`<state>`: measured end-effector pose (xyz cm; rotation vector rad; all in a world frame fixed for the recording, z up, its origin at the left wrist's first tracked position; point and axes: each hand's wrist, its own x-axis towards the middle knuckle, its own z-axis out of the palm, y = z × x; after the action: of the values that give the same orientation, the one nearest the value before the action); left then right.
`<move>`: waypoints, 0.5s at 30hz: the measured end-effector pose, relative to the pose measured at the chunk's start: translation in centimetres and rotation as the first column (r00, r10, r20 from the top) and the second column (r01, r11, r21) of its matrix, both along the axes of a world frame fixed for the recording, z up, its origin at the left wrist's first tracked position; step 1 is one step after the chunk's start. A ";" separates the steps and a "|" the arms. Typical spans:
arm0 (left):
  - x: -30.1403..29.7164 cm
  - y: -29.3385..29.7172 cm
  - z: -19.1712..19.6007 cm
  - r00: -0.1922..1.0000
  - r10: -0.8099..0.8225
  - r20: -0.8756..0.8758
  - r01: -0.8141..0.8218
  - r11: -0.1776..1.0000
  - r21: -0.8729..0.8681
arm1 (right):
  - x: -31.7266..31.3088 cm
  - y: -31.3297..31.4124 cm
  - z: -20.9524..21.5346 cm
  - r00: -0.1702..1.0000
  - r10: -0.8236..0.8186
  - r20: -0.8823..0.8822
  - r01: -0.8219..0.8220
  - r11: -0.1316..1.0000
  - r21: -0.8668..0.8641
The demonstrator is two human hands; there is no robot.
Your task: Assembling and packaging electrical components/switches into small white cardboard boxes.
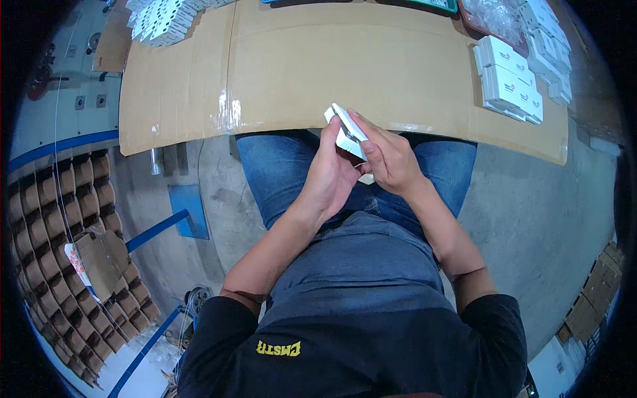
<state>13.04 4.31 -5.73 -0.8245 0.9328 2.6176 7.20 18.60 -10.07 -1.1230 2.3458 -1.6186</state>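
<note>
A white plastic case (348, 143), tilted and slightly parted along one side, is held between both hands just over my lap, near the table's front edge. My left hand (330, 174) grips it from the left, with the thumb along its side. From the right, my right hand (393, 159) closes on it, fingers over the top and thumb pressed at its near end. A dark gap shows between the case's two white layers; its inside is mostly hidden. Below the hands a small white piece (366, 178) shows; I cannot tell if it belongs to the case.
The table is covered with taped cardboard (292, 66). White cases (507, 83) are stacked at its right, beside a tray of clear plastic bags (494, 18). White pieces with holes (162, 21) are piled far left. A cardboard divider grid (73, 232) stands at the left.
</note>
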 end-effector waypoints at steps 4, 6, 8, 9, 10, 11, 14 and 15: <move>-0.3 0.5 1.1 0.999 0.019 0.033 -0.018 1.000 -0.013 | 0.3 0.0 0.1 0.998 -0.010 0.058 0.011 1.000 -0.015; 0.0 0.2 0.1 1.000 0.002 0.015 -0.002 1.000 -0.009 | 0.4 0.0 0.2 0.998 -0.007 0.069 0.008 1.000 -0.006; 0.0 0.2 0.2 1.000 -0.012 -0.003 0.012 1.000 -0.009 | 0.5 0.0 0.0 0.997 -0.003 0.080 0.003 1.000 -0.002; 0.0 0.4 0.5 1.000 0.008 0.002 -0.008 1.000 -0.019 | 0.5 0.0 -0.1 0.997 -0.008 0.075 0.009 1.000 -0.011; 0.0 0.5 0.8 1.000 0.029 0.007 -0.029 0.999 -0.028 | 0.5 -0.1 -0.1 0.997 -0.013 0.069 0.015 1.000 -0.020; 0.1 0.4 0.5 1.000 0.030 0.006 -0.030 0.999 -0.028 | 0.5 -0.1 0.0 0.998 -0.012 0.068 0.014 1.000 -0.021; 0.0 0.1 -0.1 0.999 0.016 -0.032 -0.017 1.000 -0.023 | 0.3 -0.2 0.3 0.992 0.012 0.126 -0.006 0.999 -0.049; -0.2 0.2 0.1 0.999 0.029 -0.042 -0.030 0.999 -0.034 | 0.2 -0.3 0.2 0.986 0.023 0.163 -0.012 0.998 -0.067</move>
<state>12.89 4.49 -5.65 -0.8009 0.9874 2.6605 7.38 18.33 -9.85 -0.9774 2.1899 -1.7221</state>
